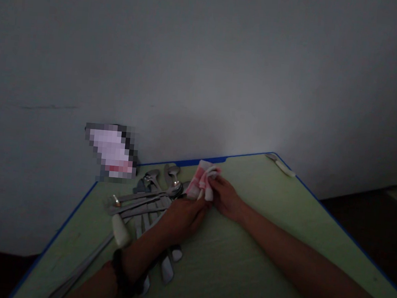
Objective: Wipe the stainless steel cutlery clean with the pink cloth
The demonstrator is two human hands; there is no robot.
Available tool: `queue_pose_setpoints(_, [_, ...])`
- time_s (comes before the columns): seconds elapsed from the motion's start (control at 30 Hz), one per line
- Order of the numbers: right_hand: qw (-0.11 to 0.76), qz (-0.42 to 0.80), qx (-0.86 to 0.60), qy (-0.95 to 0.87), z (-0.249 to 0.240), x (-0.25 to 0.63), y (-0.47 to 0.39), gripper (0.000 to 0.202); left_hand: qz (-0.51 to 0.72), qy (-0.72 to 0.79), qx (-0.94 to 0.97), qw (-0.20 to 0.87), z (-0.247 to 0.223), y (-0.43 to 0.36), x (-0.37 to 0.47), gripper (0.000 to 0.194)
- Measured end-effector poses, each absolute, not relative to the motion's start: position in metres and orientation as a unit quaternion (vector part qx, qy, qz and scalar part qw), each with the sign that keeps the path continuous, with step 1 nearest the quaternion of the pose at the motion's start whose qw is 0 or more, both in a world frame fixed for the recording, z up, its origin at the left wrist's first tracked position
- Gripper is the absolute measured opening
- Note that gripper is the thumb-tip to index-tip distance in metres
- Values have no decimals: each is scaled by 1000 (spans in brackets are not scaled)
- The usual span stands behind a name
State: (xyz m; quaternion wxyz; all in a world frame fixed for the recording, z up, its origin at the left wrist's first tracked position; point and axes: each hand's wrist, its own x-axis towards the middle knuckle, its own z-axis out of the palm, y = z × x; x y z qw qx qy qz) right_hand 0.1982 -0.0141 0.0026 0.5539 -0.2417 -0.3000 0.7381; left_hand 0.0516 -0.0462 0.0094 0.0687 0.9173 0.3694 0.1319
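A pink-and-white cloth (198, 180) is bunched up above the green tabletop. My right hand (228, 199) pinches its right side, with the fingers folded into the fabric. From below, my left hand (186, 216) is closed on a thin, pale-handled utensil, a bit of which shows at the cloth's lower edge. Its head is hidden in the cloth, so I cannot tell its kind. Beneath and left of my left hand lies a heap of metal cutlery (145, 204), with spoons (173, 172) at its far end. My left forearm covers some of it.
A phone-like device (111, 150), blurred out, leans on the wall at the table's back left corner. A pale-handled fork (282, 166) lies by the back right corner. A long-handled utensil with a thick pale end (120, 231) lies at left. Blue trim edges the table (301, 250).
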Motion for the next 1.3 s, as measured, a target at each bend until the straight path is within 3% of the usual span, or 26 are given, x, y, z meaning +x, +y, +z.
queue_pose_setpoints(0.4, [584, 722, -273, -251, -3, 196, -9, 29, 117, 368, 920, 64, 9, -47, 52, 22])
queue_pose_setpoints(0.77, [651, 678, -275, -202, -10, 195, 2, 19, 184, 347, 915, 97, 14, -49, 48, 24])
queue_pose_setpoints(1.07, [543, 725, -269, -327, -4, 212, 1, 30, 180, 336, 921, 86, 13, -54, 45, 30])
queue_pose_setpoints(1.3, [586, 700, -265, -311, -11, 210, 6, 23, 176, 346, 907, 162, 24, -55, 41, 28])
